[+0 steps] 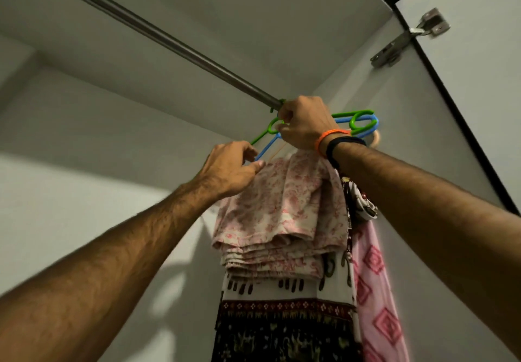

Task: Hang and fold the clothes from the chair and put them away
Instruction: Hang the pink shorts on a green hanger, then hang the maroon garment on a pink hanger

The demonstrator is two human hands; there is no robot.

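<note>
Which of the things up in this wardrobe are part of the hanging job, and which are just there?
In use:
- right hand, gripping the hangers near their hooks
- left hand, at the blue hanger
- green hanger
- floral cloth
- rail

Just there:
- pink diamond cloth
- elephant-print cloth
- door hinge

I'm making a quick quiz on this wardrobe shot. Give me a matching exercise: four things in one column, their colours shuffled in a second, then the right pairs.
Things:
1. closet rod
2. hanger at the rod, by the right hand
3. hanger at the left hand
4. inner wristband

Colours:
A. blue
B. orange
C. grey metal
D. green

Pairs: 1-C, 2-D, 3-A, 4-B

The green hanger, blue hanger, orange wristband.
</note>
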